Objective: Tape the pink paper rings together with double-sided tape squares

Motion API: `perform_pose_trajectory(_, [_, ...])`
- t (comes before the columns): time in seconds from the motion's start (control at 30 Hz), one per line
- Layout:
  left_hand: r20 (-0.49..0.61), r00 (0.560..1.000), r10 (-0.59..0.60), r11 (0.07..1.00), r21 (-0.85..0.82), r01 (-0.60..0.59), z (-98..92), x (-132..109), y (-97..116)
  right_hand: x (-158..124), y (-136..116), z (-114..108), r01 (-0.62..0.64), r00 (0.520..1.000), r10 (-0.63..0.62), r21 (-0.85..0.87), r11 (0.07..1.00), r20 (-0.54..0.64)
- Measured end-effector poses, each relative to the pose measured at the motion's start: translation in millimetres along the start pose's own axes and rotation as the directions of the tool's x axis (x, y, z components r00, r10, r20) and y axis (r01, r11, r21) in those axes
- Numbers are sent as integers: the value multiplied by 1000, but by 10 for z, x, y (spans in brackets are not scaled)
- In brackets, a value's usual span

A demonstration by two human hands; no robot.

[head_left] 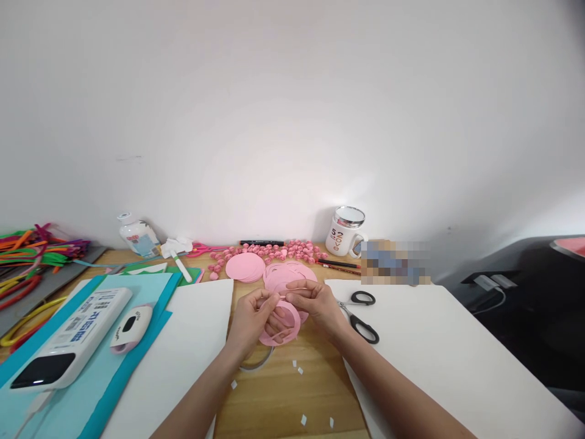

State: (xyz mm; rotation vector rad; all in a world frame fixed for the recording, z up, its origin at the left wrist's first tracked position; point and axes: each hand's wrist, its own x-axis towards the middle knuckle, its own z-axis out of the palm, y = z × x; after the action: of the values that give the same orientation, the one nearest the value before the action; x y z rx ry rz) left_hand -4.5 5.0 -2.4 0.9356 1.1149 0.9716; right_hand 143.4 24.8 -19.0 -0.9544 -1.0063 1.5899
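Near the middle of the desk, both hands pinch a thin pink paper strip (270, 341) that curls round into a ring or spiral. My left hand (250, 317) is closed on it, with some fingers seen through the loop. Thumb and fingertips of my right hand (317, 305) pinch the same strip close by. Just beyond the hands lie cut pink paper pieces (290, 274), partly hidden by the fingers. A stack of pink paper circles (245, 268) sits to their left. Several small rolled pink paper coils (297, 250) are spread behind.
Scissors (363, 329) with black handles lie right of my right hand on white paper (425, 341). A mug (342, 235) and a black marker (262, 242) are at the back. A white power bank (75, 338) rests on blue sheets at left. Tape (258, 366) lies below my hands.
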Motion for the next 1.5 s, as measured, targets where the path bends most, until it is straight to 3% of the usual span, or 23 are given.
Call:
perform_pose_trajectory(0.67, [42,999,6,1000,7,-6,17,-21,2,31,21,-20,17,997,-18,-17,1000,-71])
perform_pose_trajectory(1.07, [12,999,31,995,99,-32,29,-54,43,0,-38,20,116,993,-113,-65,991,41])
perform_pose_trajectory(1.3, [73,996,47,998,47,-51,9,-25,8,11,-43,-23,76,993,-67,-92,993,93])
perform_pose_trajectory(1.5, [39,998,43,999,20,-44,-2,-14,-12,38,-11,-80,37,990,-32,-37,999,140])
